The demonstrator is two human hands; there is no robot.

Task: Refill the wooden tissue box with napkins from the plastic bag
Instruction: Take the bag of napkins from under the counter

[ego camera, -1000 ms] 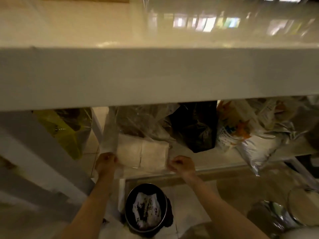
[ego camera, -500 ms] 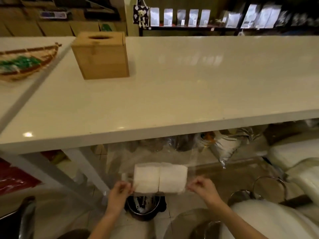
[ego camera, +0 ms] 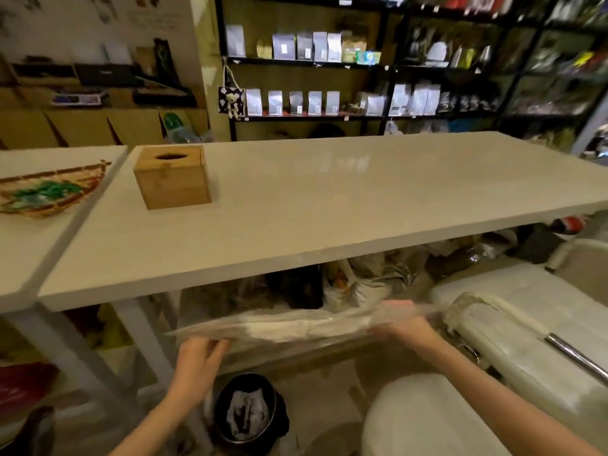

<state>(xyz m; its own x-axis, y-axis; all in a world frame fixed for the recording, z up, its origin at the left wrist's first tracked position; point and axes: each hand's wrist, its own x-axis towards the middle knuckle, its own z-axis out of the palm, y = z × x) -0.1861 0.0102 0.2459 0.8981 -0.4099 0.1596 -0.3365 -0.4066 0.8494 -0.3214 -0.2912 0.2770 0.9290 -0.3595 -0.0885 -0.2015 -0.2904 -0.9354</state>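
A wooden tissue box (ego camera: 172,176) with an oval hole in its top stands upright on the white table (ego camera: 329,205), near its far left end. In front of the table's near edge I hold a clear plastic bag (ego camera: 296,325) of white napkins, lying flat and blurred by motion. My left hand (ego camera: 197,360) grips the bag's left end from below. My right hand (ego camera: 399,324) grips its right end. The bag is below the tabletop's level and well apart from the box.
A woven basket (ego camera: 49,192) with green items lies on a second white table at the left. A dark bin (ego camera: 248,413) stands on the floor under my hands. Bags crowd the shelf under the table. A white chest (ego camera: 526,324) is at right; shelves line the back wall.
Both hands have lifted the napkin bag off the lower shelf and up toward the tabletop's edge. The bag has turned flat. The view has risen, showing the box and shelves.
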